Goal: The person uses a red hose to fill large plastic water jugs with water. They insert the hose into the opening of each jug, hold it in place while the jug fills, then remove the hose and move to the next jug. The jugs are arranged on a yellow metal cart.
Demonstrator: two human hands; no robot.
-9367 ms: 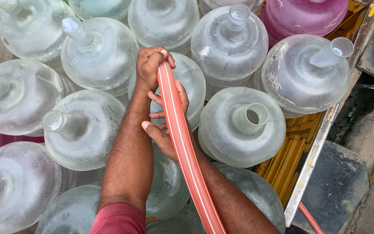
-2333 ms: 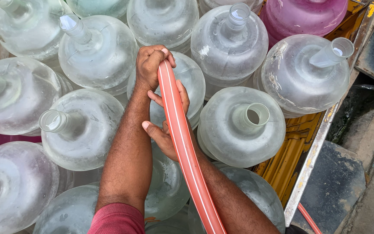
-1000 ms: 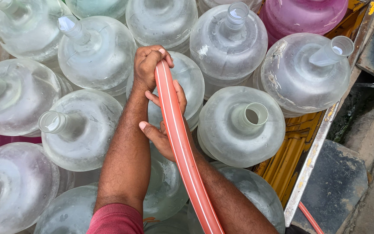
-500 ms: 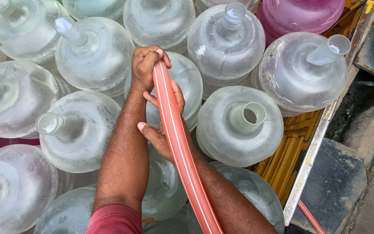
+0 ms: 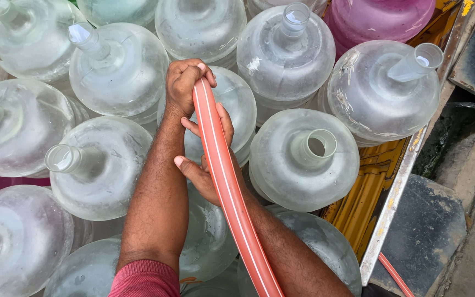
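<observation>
The left hand (image 5: 187, 85) is curling its fingers tightly round the far end of the orange hose (image 5: 224, 176), over a clear jug (image 5: 232, 107). Nearer, the right hand (image 5: 207, 159) is cradling the hose, fingers loosely spread beneath it.

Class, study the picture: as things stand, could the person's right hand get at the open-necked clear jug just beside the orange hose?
Probably yes. The right hand supports the orange hose, and the open-necked jug stands directly beside it with nothing between; the hand would only have to let go of the hose.
</observation>
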